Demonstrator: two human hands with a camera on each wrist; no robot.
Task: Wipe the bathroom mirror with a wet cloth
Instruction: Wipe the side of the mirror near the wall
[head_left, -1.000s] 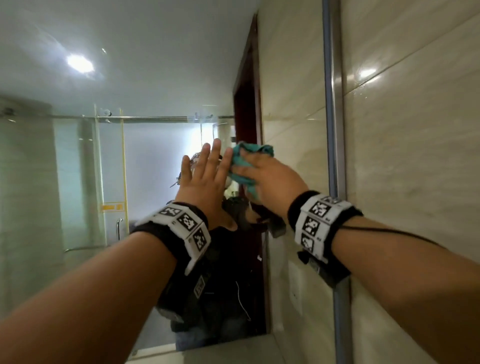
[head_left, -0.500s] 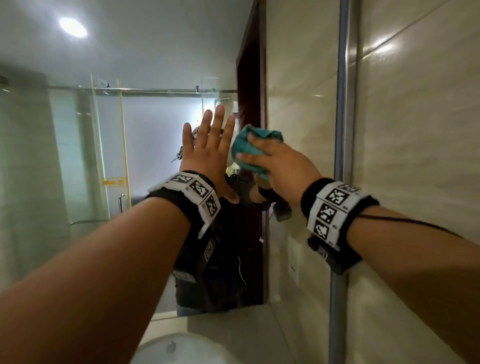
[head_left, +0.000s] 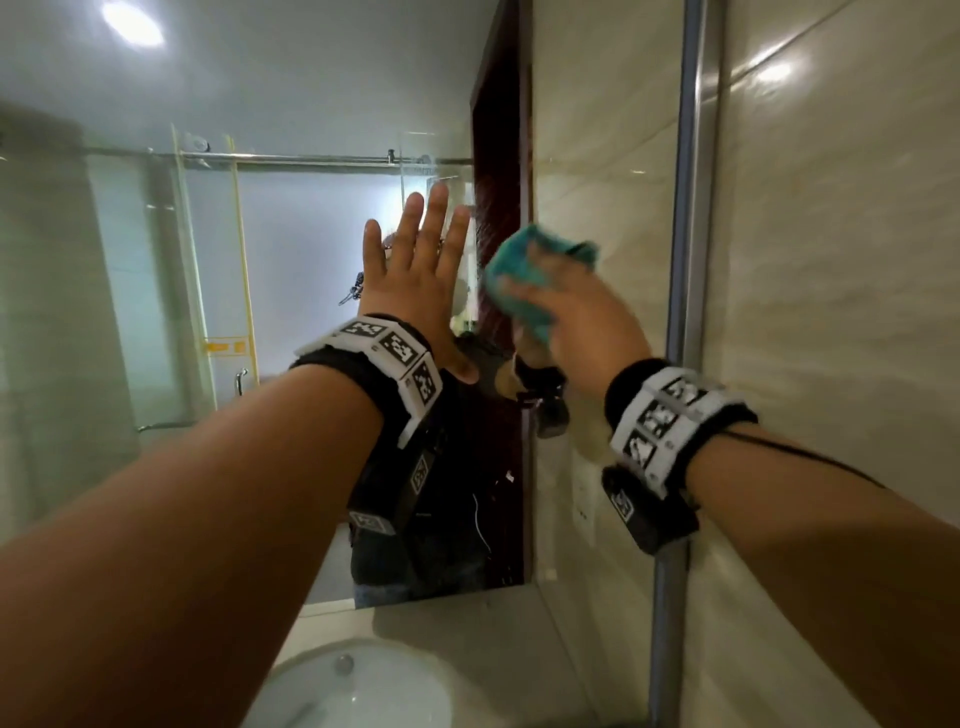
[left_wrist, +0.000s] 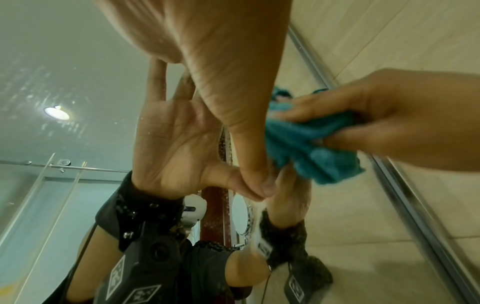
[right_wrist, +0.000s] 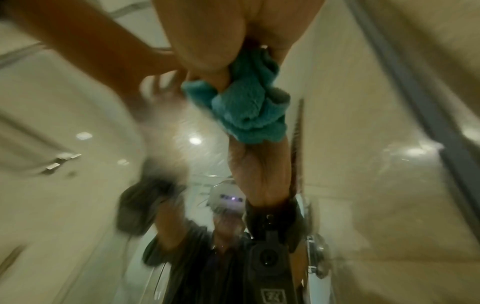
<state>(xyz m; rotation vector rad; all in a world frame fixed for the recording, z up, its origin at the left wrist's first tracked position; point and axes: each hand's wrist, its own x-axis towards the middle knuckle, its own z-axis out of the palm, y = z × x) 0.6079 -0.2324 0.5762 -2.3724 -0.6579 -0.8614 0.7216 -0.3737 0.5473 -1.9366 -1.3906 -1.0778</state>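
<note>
Wiping the mirror (head_left: 291, 249), right side of the glass. The right hand (head_left: 576, 317) grips a bunched teal cloth (head_left: 519, 280), fingers (left_wrist: 306, 112) curled over its top and thumb clamped beneath, so that the wad forms a thick pad pressed to the glass rather than a loose sheet; the cloth sits near the mirror's right edge, just left of the metal frame strip (head_left: 693, 208). Blur on this hand and in the right wrist view suggests a stroke in progress. The left hand (head_left: 415, 280) lies flat beside the cloth, fingers (head_left: 434, 218) straight and spread, holding nothing; its thumb tip meets its own reflection in the left wrist view, showing contact with the glass, probably as a brace for the reach. Fine water specks on the pane, seen in the left wrist view, indicate wetted areas. Below the mirror, the counter (head_left: 493, 639) carries a white basin (head_left: 363, 696), placed where drips would fall.
</note>
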